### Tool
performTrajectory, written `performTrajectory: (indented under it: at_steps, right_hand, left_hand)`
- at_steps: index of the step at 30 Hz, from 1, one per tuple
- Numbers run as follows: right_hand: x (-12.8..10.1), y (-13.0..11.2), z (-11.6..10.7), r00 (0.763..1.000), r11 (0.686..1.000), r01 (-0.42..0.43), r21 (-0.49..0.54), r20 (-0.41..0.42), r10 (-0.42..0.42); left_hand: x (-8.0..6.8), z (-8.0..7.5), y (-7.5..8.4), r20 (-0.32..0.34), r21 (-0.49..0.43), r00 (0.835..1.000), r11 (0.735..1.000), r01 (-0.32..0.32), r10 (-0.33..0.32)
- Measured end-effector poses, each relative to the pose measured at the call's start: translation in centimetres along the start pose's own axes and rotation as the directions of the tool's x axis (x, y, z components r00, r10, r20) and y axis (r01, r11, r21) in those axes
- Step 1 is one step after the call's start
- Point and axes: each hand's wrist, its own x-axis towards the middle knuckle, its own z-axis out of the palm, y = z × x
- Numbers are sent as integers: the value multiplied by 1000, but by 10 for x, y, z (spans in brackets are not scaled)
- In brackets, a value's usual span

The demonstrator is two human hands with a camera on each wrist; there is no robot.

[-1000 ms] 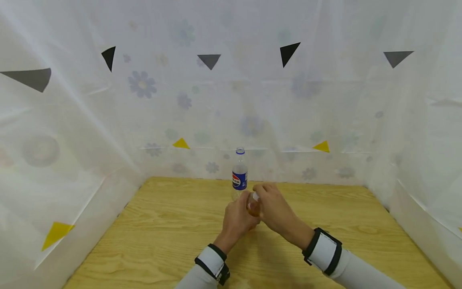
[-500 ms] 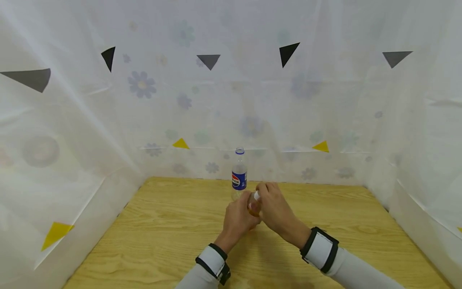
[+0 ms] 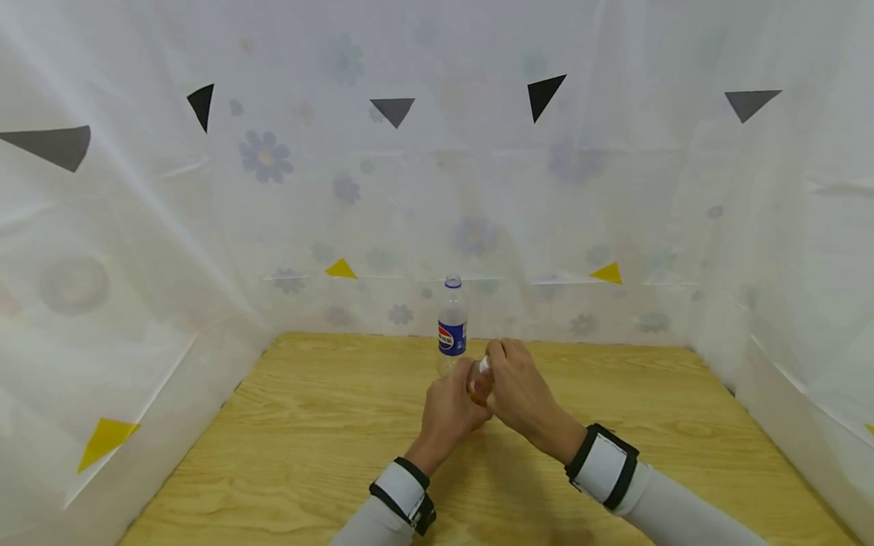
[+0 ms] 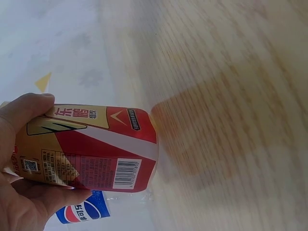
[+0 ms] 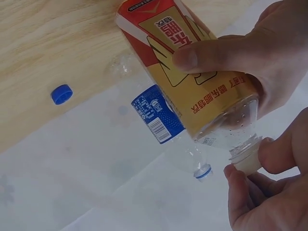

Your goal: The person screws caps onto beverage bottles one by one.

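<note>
A drink bottle (image 5: pixel 192 108) with a red and gold label is gripped round its body by my left hand (image 3: pixel 447 409). On the label (image 4: pixel 103 149), the left wrist view shows a barcode. My right hand (image 3: pixel 522 394) pinches the bottle's white cap (image 5: pixel 248 161) between thumb and fingers, at the neck. In the head view the hands cover most of this bottle. Just behind them stands a clear Pepsi bottle (image 3: pixel 452 339) with a blue label and no cap on its mouth; its lower part is partly hidden.
A blue bottle cap (image 5: pixel 61 95) lies on the wood-grain table (image 3: pixel 328 425), seen in the right wrist view. White sheeting (image 3: pixel 423 189) with faint flowers and black, grey and yellow triangles encloses the table at the back and sides.
My right hand has shifted and turned slightly at the white cap, its fingers a little to the right and up. The left hand keeps its grip; the Pepsi bottle stands in place.
</note>
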Motion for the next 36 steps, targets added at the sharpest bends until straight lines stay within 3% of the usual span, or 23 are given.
performTrajectory:
  at_steps: [11, 21, 29, 36]
  right_hand:
    - [1, 5, 3, 996, 996, 70, -48, -48, -72]
    - [5, 9, 7, 979, 981, 153, -117, -118, -167]
    - [7, 10, 11, 972, 972, 157, -173, -149, -183]
    - [6, 9, 10, 980, 977, 130, -171, -128, -153]
  left_hand:
    - [0, -1, -1, -3, -4, 1000, 1000, -11, 11]
    - [1, 0, -1, -26, 13, 999, 1000, -25, 25]
    - [2, 1, -3, -13, -5, 1000, 1000, -12, 11]
    - [1, 1, -4, -19, -8, 1000, 1000, -21, 21]
